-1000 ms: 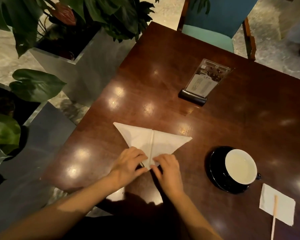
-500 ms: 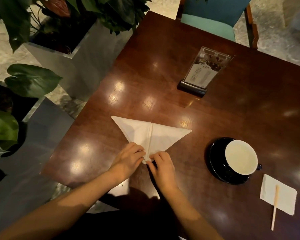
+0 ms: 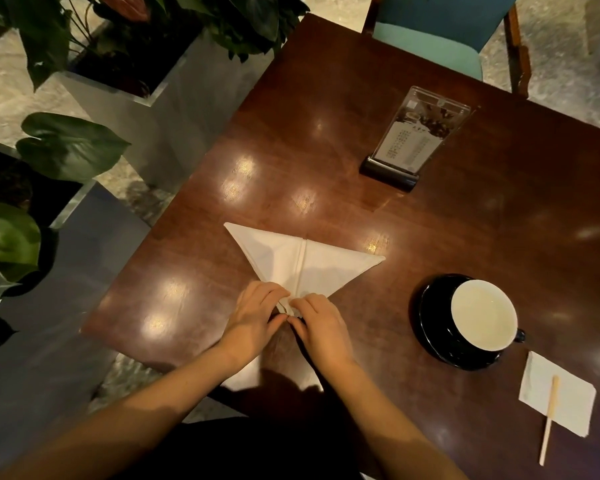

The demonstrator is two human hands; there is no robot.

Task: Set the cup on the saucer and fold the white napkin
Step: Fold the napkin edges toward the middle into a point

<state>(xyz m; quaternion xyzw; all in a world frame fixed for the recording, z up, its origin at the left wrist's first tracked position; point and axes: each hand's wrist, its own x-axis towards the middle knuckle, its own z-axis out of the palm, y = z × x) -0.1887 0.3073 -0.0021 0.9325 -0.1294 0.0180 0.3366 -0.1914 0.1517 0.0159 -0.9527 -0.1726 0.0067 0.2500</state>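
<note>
On table (image 3: 326, 116), worked napkin (image 3: 312, 265) flat, triangle pointing at near edge, likely for crisp crease. Had saucer (image 3: 430, 317) carrying cup (image 3: 482, 315) well right, clear of folding. Pinched bunched near tip with left hand (image 3: 253, 318) and right hand (image 3: 323, 327), fingers curled on cloth.

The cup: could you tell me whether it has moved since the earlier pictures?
No; the cup sits in the same spot on the black saucer.
</note>
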